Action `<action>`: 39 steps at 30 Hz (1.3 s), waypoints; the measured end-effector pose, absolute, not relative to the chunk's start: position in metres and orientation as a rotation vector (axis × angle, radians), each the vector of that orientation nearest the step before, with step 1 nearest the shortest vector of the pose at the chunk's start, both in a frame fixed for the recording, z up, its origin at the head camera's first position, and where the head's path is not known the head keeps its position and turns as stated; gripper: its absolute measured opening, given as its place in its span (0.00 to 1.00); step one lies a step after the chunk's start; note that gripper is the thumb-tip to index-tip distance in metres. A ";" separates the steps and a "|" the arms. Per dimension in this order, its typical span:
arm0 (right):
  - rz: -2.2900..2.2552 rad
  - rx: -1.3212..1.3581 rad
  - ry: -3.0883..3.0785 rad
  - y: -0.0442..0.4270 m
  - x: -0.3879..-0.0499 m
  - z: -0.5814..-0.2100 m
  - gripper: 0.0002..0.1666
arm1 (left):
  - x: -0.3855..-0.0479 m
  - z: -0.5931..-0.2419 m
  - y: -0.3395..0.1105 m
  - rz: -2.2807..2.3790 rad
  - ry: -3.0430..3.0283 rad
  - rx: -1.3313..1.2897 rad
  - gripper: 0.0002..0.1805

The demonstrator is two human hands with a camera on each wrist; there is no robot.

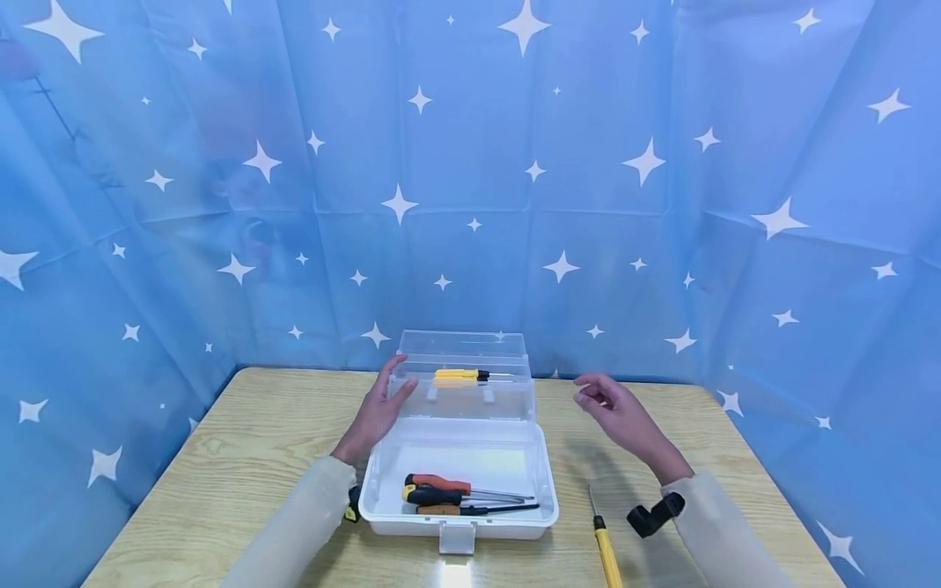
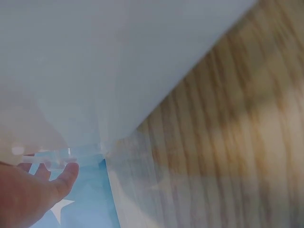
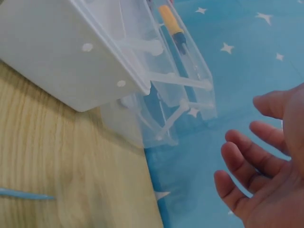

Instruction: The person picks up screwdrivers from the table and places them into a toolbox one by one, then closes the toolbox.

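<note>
A white toolbox (image 1: 456,529) stands on the table with its clear lid (image 1: 463,343) raised and its clear upper trays (image 1: 459,402) swung up at the back. My left hand (image 1: 376,416) is at the left edge of these trays, thumb and index finger spread apart; whether it touches them is hard to tell. To the right of the box, my right hand (image 1: 617,415) hovers above the table with loosely bent fingers and holds nothing. Yellow-handled screwdrivers (image 1: 457,375) lie in an upper tray. Inside the box lie a red-handled screwdriver (image 1: 439,480), a black-and-yellow one (image 1: 434,494) and a brown-handled one (image 1: 439,510).
A screwdriver with a yellow handle (image 1: 607,557) lies on the wooden table (image 1: 250,441), right of the box, its tip pointing away from me. A clear latch (image 1: 457,539) hangs at the box's front. Behind the table hangs a blue star-patterned curtain (image 1: 470,163).
</note>
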State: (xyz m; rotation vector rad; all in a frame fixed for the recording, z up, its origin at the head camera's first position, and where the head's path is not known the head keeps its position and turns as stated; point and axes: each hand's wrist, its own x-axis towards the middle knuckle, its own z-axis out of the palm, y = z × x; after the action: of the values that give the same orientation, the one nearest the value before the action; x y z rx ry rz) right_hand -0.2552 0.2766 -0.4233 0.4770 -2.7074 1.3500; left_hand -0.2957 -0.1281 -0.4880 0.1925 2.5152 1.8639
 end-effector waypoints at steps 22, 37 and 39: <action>1.536 0.325 -2.722 0.305 -0.233 -0.447 0.21 | -0.293 -0.486 -0.127 1.854 2.545 0.200 0.36; 1.649 0.274 -2.717 0.315 -0.223 -0.461 0.21 | -0.293 -0.485 -0.127 1.847 2.545 0.186 0.36; 1.663 0.245 -2.731 0.315 -0.223 -0.464 0.20 | -0.294 -0.485 -0.127 1.839 2.555 0.178 0.36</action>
State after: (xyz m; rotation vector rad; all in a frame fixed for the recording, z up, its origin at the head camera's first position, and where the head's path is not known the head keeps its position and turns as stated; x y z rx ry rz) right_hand -0.2228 0.3153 -0.4637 0.2454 -2.7308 1.6631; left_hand -0.2937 -0.1267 -0.4853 0.1783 2.5551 1.8390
